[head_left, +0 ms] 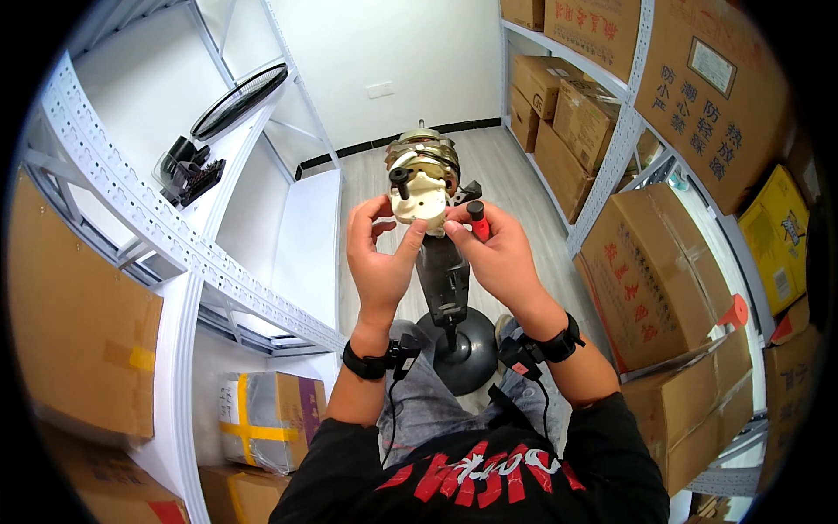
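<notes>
An electric fan's exposed motor (422, 157) tops a dark stand column (443, 275), which rises from a round black base (463, 354). On the motor's near side is a cream-white plastic housing (426, 203) with a black knob (399, 179) standing up from it. My left hand (382, 249) grips the housing's left side, its thumb pressed on the near edge. My right hand (493, 253) keeps a red-and-black screwdriver (478, 223) tucked in its fingers, handle end up. That hand's thumb and fingertip meet at the housing's lower right edge. Whatever lies between them is hidden.
On the left shelf lie a black fan grille (240, 100) and small dark parts (185, 170). Cardboard boxes (655, 271) fill the right rack; a large carton (83, 306) stands at left. A yellow package (775, 240) sits far right. Metal rack posts flank both sides.
</notes>
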A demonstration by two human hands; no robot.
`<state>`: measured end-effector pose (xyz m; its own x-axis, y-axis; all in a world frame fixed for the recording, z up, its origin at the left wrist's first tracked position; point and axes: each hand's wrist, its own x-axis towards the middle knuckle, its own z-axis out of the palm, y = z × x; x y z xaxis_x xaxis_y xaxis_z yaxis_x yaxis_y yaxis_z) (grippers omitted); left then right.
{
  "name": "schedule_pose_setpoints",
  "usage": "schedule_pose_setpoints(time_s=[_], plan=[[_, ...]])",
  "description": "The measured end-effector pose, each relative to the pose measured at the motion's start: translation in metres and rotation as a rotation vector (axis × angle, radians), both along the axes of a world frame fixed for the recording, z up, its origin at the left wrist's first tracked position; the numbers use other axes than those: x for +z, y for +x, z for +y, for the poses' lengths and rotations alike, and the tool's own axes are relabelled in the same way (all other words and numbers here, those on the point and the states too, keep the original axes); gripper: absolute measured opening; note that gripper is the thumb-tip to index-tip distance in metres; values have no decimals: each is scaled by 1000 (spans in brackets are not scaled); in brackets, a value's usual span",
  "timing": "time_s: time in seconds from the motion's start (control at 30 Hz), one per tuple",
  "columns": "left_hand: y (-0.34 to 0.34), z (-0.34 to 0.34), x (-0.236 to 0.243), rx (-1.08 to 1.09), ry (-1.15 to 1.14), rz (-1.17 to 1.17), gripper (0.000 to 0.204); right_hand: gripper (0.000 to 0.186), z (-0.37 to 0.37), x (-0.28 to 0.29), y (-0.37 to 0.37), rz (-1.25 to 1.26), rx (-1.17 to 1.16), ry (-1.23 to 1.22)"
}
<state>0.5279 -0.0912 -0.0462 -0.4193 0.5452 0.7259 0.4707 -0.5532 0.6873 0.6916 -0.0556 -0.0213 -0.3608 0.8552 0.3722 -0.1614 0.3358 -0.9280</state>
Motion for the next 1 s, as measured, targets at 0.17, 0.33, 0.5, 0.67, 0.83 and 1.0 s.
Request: schedule_pose_setpoints(time_s=[0.17,0.33,0.5,0.67,0.83,1.0], plan=[[-4,-3,4,-45,-24,25,48,13,-8,6,-1,25,-28,66],[-4,-4,0,-60,-21,-84,51,11,-8,1,-3,-15,-31,80],[-6,-9,8,-10,44,9,44,11,-15,6,-2,-12,-8,75],[-5,-9,7,-51,69,70,41,11,-6,6,2,20,3,-21],[-3,-10,6,-88,92,73,42,9,-3,8,8,14,53,-73],[-3,-19,14,-115,36,182,43,6,-6,6,18,-4,28,-54]])
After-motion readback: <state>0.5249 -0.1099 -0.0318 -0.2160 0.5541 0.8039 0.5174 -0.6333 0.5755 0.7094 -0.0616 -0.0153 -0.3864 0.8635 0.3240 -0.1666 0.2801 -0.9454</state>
